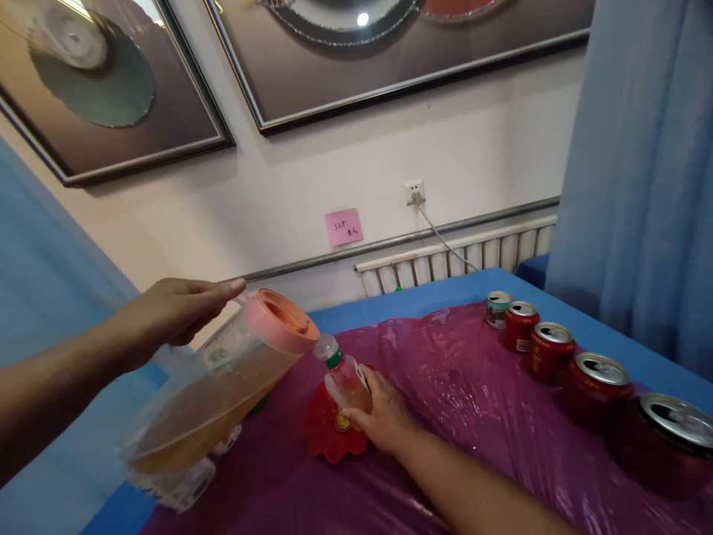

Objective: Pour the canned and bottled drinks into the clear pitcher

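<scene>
My left hand [178, 312] is closed round the handle of a clear plastic pitcher [223, 401] with a pink-orange lid. The pitcher is tilted to the right and holds a brownish-yellow liquid. Its lid end is right beside the open mouth of a small clear plastic bottle [348, 383] with a green neck band. Fingers of my right hand [387, 409] wrap the bottle, which leans left and has some liquid inside. Below the bottle lies a red scallop-edged dish [334, 438] with a yellow figure on it, partly hidden by my hand and the bottle.
Several opened drink cans, among them a red can [551, 353], line the right side of the purple plastic sheet [445, 386] on a blue surface [379, 308]. Behind the pitcher a clear container [192, 483] is partly hidden. A radiator [457, 256] and a plugged socket [414, 192] are at the wall.
</scene>
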`<action>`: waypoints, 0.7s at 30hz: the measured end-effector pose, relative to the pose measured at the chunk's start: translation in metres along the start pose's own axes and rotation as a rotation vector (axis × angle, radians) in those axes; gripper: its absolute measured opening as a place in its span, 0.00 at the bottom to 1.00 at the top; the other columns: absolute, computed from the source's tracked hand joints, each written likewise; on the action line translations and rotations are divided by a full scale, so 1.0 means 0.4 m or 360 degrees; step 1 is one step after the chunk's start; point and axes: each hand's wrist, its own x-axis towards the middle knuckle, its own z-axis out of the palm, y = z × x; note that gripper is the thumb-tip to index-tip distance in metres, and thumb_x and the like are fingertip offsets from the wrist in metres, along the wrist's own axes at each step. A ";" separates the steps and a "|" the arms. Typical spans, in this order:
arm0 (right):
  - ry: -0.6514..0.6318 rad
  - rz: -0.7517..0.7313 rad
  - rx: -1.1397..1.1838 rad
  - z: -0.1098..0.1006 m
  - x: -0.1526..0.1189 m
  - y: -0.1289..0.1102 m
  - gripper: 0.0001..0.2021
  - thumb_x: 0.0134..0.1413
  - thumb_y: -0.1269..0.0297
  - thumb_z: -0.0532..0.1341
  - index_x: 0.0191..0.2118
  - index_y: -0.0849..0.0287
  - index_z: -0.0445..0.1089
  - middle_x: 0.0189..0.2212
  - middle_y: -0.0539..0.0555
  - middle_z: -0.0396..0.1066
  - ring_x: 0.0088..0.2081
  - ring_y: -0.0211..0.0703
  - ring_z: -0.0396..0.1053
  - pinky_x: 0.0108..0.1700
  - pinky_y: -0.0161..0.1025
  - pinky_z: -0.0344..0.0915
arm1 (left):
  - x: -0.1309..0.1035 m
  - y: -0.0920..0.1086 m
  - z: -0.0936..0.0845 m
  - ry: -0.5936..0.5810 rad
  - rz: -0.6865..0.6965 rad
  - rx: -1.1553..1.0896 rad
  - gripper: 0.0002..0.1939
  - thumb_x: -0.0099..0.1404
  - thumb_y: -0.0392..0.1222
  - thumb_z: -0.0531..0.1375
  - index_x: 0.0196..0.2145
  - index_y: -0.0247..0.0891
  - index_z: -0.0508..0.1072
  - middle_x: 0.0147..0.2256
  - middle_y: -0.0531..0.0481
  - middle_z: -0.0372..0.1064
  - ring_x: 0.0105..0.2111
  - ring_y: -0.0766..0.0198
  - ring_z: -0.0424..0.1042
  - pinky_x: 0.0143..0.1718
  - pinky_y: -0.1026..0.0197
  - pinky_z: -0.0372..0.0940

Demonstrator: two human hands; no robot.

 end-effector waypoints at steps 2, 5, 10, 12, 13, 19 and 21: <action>0.0002 0.0000 -0.0006 0.000 0.000 0.001 0.39 0.47 0.61 0.69 0.65 0.58 0.58 0.59 0.61 0.67 0.60 0.55 0.65 0.61 0.51 0.61 | -0.001 0.002 -0.001 -0.0013 0.0000 -0.0014 0.33 0.49 0.72 0.62 0.17 0.41 0.54 0.17 0.59 0.43 0.17 0.71 0.43 0.18 0.65 0.40; 0.0004 0.0013 -0.0009 0.001 0.000 0.000 0.39 0.47 0.60 0.69 0.65 0.57 0.58 0.60 0.61 0.67 0.60 0.55 0.65 0.61 0.52 0.61 | -0.004 0.000 -0.001 -0.0021 -0.0010 -0.0048 0.33 0.49 0.72 0.62 0.17 0.41 0.55 0.17 0.59 0.43 0.17 0.71 0.42 0.18 0.65 0.39; -0.0014 0.0011 -0.0012 -0.001 0.000 -0.003 0.39 0.47 0.60 0.69 0.65 0.56 0.58 0.59 0.60 0.67 0.60 0.54 0.65 0.61 0.51 0.61 | -0.015 -0.026 0.002 0.0034 -0.0024 -0.0107 0.32 0.51 0.71 0.62 0.17 0.41 0.56 0.17 0.58 0.44 0.18 0.70 0.43 0.19 0.65 0.39; -0.0012 -0.0004 -0.0010 -0.001 -0.001 -0.003 0.38 0.47 0.61 0.69 0.65 0.56 0.58 0.58 0.60 0.68 0.60 0.54 0.66 0.61 0.51 0.62 | -0.017 -0.041 0.005 0.0034 -0.0015 -0.0140 0.32 0.52 0.70 0.61 0.16 0.41 0.56 0.17 0.59 0.43 0.18 0.71 0.43 0.19 0.65 0.40; -0.0004 -0.0011 -0.0007 -0.001 -0.002 -0.003 0.38 0.47 0.61 0.69 0.64 0.56 0.58 0.58 0.60 0.68 0.59 0.54 0.66 0.60 0.51 0.62 | -0.018 -0.050 0.007 0.0037 -0.0008 -0.0165 0.32 0.52 0.70 0.61 0.16 0.41 0.55 0.17 0.59 0.43 0.17 0.71 0.42 0.18 0.65 0.39; 0.0066 -0.0012 0.0016 0.005 -0.005 0.000 0.38 0.46 0.63 0.69 0.64 0.52 0.60 0.58 0.58 0.68 0.59 0.55 0.66 0.60 0.51 0.62 | -0.018 -0.108 0.024 0.0184 -0.0020 -0.0380 0.32 0.50 0.69 0.64 0.16 0.40 0.56 0.16 0.59 0.45 0.17 0.72 0.43 0.17 0.66 0.40; 0.0061 0.0018 0.0015 0.005 -0.006 0.001 0.38 0.46 0.61 0.70 0.64 0.52 0.60 0.58 0.59 0.69 0.59 0.55 0.66 0.60 0.52 0.63 | -0.023 -0.133 0.030 0.0244 -0.0048 -0.0521 0.31 0.50 0.68 0.64 0.16 0.40 0.55 0.17 0.59 0.44 0.17 0.72 0.43 0.17 0.66 0.40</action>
